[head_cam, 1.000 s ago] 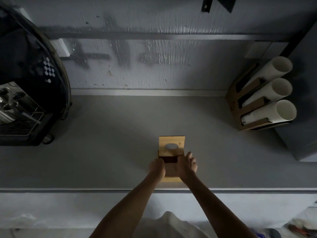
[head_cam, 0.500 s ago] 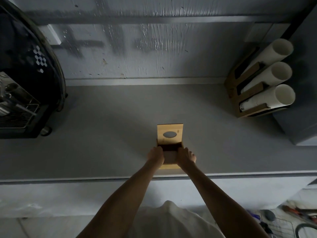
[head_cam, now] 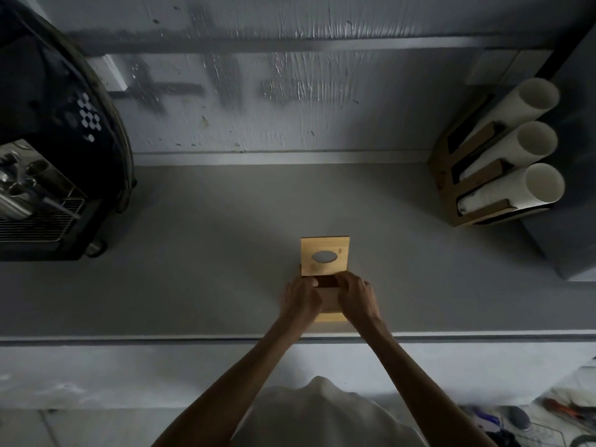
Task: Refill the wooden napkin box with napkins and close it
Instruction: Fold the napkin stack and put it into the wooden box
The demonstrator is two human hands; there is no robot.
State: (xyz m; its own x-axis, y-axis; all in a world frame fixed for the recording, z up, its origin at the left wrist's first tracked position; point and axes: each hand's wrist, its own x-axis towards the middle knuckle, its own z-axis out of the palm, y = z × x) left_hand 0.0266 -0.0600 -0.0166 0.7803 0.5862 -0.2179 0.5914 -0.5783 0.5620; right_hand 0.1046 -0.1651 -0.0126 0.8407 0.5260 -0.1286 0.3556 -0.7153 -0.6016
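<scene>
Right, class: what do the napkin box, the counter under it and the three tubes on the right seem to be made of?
Napkin box: pale wood, probably bamboo, going by the yellow grain; matte finish.
Counter: smooth grey surface, possibly laminate or coated stone; dull, even sheen.
Three tubes: white paper cup stacks, judging by the ribbed rims; matte.

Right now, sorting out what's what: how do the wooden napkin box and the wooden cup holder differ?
The napkin box sits mid-counter, lid raised; the cup holder stands at the right against the wall. Both hands are on the box; nothing touches the holder, which carries three white cup stacks. Both are light wood.
</scene>
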